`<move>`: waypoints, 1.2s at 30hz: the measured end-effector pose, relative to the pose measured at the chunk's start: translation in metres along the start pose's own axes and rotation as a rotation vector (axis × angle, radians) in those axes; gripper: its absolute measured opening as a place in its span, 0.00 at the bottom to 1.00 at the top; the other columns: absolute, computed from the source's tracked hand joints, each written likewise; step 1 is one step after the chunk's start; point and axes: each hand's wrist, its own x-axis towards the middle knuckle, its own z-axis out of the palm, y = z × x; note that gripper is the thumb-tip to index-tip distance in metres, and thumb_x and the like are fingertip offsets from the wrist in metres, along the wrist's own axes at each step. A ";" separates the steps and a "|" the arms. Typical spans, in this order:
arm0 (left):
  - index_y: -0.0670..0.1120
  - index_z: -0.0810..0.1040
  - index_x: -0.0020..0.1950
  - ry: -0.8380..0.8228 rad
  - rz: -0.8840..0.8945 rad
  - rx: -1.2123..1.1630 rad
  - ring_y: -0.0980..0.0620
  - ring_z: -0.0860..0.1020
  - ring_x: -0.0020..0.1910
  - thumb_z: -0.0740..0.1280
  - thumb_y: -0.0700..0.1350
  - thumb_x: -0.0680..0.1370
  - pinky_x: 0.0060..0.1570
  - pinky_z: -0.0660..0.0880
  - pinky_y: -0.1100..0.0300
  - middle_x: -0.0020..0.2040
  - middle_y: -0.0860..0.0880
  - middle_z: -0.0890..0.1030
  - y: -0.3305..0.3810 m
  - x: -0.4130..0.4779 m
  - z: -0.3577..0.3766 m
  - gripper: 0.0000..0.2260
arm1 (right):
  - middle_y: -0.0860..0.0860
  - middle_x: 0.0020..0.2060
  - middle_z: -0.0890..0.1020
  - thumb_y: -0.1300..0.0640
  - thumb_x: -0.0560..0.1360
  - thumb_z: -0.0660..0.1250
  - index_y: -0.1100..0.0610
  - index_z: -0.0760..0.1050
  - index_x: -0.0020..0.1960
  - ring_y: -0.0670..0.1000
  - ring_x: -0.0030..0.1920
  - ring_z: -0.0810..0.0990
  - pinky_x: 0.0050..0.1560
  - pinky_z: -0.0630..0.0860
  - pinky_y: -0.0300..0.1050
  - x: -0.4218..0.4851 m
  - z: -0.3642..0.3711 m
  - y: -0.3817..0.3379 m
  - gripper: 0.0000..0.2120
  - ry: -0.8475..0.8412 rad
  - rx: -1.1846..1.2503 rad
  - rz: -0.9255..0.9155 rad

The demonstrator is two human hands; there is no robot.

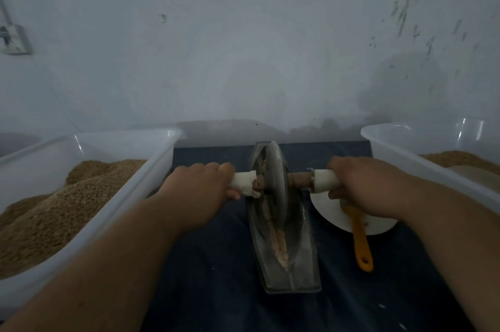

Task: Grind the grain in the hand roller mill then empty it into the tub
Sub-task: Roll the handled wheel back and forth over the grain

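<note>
Pretty sure this is the grinding step and not the emptying one yet. The left hand (200,185) and right hand (359,185) are each curling tight around one of the white-wrapped handles (324,178) sticking out either side of the grey wheel (273,172). That wheel is standing on edge toward the far end of the boat-shaped trough (303,258). The grain (280,239) is lying as a thin pale streak along the groove, mostly on the near side of the wheel. It's looking only part crushed to me, though it's blurry. So I'm guessing the next move is rolling the wheel toward the near end over that streak, pushing down evenly on both sides so it isn't tipping. For emptying, there's a left tub (162,153) and a right tub (392,142), both holding grain already, and I can't tell which is the target. An orange-handled brush (361,245) is resting on a white plate (330,212) just right of the trough.
</note>
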 end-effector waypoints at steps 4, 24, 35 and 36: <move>0.54 0.65 0.56 -0.059 0.064 -0.033 0.51 0.75 0.48 0.53 0.64 0.79 0.49 0.74 0.50 0.52 0.54 0.75 -0.001 -0.013 -0.014 0.16 | 0.45 0.45 0.77 0.42 0.77 0.67 0.47 0.69 0.54 0.44 0.44 0.77 0.46 0.75 0.43 -0.019 -0.018 0.001 0.13 -0.240 0.017 -0.014; 0.52 0.65 0.61 0.164 -0.144 0.170 0.49 0.74 0.52 0.52 0.63 0.80 0.48 0.69 0.53 0.56 0.51 0.74 0.009 0.013 0.020 0.18 | 0.47 0.44 0.75 0.44 0.74 0.70 0.47 0.70 0.52 0.50 0.43 0.73 0.45 0.77 0.53 0.025 0.033 0.003 0.13 0.289 -0.064 0.082; 0.58 0.61 0.54 -0.058 0.120 -0.042 0.54 0.74 0.46 0.45 0.68 0.73 0.46 0.72 0.53 0.49 0.56 0.73 0.004 -0.032 -0.030 0.18 | 0.42 0.46 0.78 0.40 0.75 0.69 0.42 0.70 0.51 0.42 0.45 0.77 0.46 0.74 0.37 -0.038 -0.041 -0.001 0.12 -0.423 0.062 -0.047; 0.59 0.61 0.52 -0.083 0.125 -0.089 0.55 0.74 0.45 0.47 0.69 0.74 0.46 0.73 0.54 0.48 0.57 0.73 0.002 -0.036 -0.032 0.17 | 0.42 0.45 0.78 0.39 0.74 0.69 0.42 0.71 0.52 0.41 0.45 0.77 0.45 0.73 0.36 -0.040 -0.044 -0.002 0.12 -0.434 0.054 -0.060</move>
